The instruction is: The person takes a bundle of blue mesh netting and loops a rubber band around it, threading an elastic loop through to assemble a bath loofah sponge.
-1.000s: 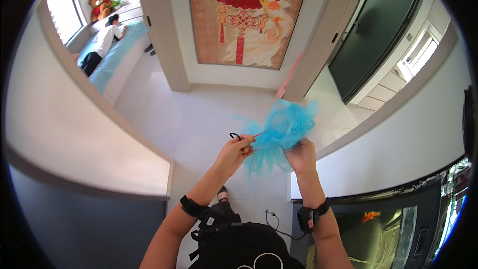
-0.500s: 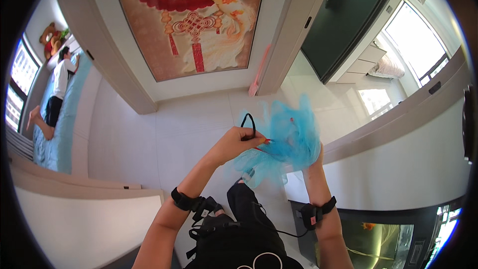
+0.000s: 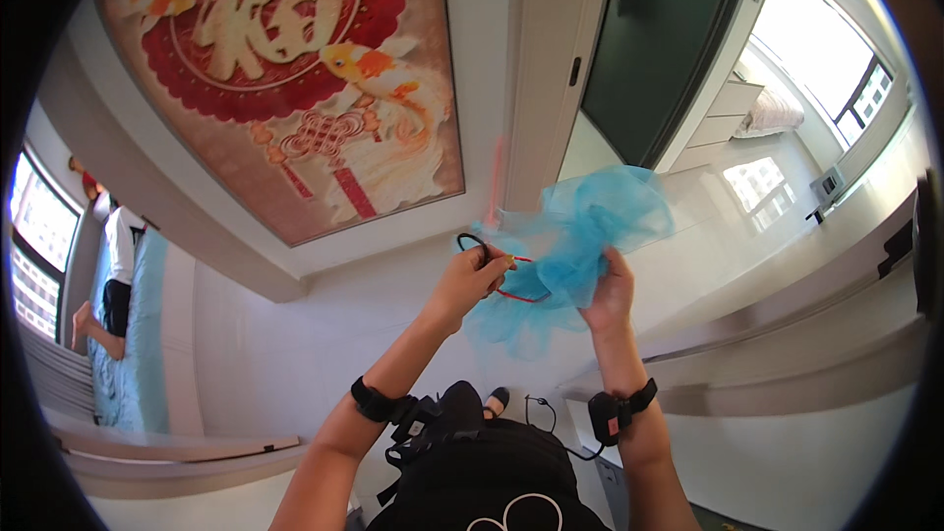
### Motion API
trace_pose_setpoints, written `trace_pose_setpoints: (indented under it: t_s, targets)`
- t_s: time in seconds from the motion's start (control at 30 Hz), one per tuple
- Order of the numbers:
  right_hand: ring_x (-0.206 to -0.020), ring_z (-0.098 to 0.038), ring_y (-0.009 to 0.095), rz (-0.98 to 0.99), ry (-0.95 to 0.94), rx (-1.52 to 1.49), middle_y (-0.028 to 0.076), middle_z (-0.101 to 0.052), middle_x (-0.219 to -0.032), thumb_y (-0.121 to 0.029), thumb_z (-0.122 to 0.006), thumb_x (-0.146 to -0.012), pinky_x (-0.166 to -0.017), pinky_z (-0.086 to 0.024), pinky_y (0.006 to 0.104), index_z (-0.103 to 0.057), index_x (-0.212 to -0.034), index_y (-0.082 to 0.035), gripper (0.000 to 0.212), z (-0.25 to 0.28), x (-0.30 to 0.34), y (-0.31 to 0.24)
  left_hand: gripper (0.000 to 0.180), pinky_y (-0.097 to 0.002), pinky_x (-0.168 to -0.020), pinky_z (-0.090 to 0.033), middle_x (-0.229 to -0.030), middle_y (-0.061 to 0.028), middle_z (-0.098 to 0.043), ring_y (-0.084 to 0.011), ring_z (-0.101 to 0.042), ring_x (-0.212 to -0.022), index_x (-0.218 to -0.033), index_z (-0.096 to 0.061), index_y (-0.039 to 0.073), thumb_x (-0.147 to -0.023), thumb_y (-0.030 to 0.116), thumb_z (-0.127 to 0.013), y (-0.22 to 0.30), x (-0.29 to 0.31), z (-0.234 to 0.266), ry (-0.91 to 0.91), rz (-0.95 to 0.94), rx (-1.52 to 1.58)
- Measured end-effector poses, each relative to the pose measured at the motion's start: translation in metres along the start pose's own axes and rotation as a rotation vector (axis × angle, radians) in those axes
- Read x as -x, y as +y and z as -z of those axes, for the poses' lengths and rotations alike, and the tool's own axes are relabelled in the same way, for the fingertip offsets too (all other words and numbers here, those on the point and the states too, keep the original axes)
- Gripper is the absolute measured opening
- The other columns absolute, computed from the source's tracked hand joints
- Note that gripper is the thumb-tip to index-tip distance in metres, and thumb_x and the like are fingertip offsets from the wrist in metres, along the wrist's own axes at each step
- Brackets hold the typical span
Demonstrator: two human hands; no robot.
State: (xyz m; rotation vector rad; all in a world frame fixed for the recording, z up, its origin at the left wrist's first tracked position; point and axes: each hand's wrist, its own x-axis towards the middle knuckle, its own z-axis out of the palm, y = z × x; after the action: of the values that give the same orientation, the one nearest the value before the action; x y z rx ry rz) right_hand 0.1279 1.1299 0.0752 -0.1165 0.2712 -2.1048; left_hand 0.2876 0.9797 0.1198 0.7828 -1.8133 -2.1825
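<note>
1. Since the last frame, the right hand point(image 3: 612, 295) emerges from behind the blue tulle point(image 3: 590, 236), pinching it.
2. Left fingers point(image 3: 500, 264) clasp a red cord point(image 3: 521, 298) and black loop point(image 3: 475, 237).
3. Tulle spreads between and beyond both hands, above tiled floor point(image 3: 383, 334).

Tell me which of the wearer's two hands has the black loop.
The left hand: the black loop rises from its grip, beside a red cord. The right hand holds blue mesh instead.
</note>
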Motion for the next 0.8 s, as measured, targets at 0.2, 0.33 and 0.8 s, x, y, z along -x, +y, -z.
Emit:
trace_pose_setpoints:
  t_s: [0.2, 0.33, 0.8]
  targets:
    - [-0.113, -0.053, 0.032, 0.0, 0.075, 0.004, 0.014, -0.056, -0.123, -0.027, -0.046, -0.091, -0.1, -0.039, 0.0463, -0.046, -0.127, 0.0, 0.044, -0.016, -0.06, -0.034, 0.028, -0.0229, -0.058, -0.036, -0.069, 0.0013, -0.046, -0.0075, -0.042, -0.063, -0.101, -0.059, -0.002, -0.08, 0.016, -0.062, 0.026, -0.085, -0.015, 0.027, -0.228, -0.312]
    - [-0.11, -0.054, 0.033, 0.113, 0.093, -0.002, 0.016, -0.055, -0.123, -0.038, -0.049, -0.092, -0.098, -0.041, 0.0445, -0.041, -0.131, -0.001, 0.054, -0.013, -0.094, -0.07, 0.052, -0.0268, -0.067, -0.043, -0.077, -0.0043, -0.055, -0.0118, -0.05, -0.07, -0.112, -0.057, -0.003, -0.074, 0.031, -0.069, 0.026, -0.167, -0.031, -0.283, -0.198, -0.429]
    - [-0.072, -0.055, 0.017, 0.772, 0.822, 1.912, 0.009, -0.062, -0.086, -0.022, -0.063, -0.085, -0.057, -0.042, 0.0303, -0.066, -0.094, -0.003, 0.021, -0.009, -0.221, -0.248, 0.041, -0.0287, -0.075, -0.046, -0.1, -0.0058, -0.061, -0.015, -0.057, -0.087, -0.116, -0.059, 0.005, -0.085, 0.032, -0.063, 0.073, -0.42, -0.126, -0.563, 0.252, -0.085]
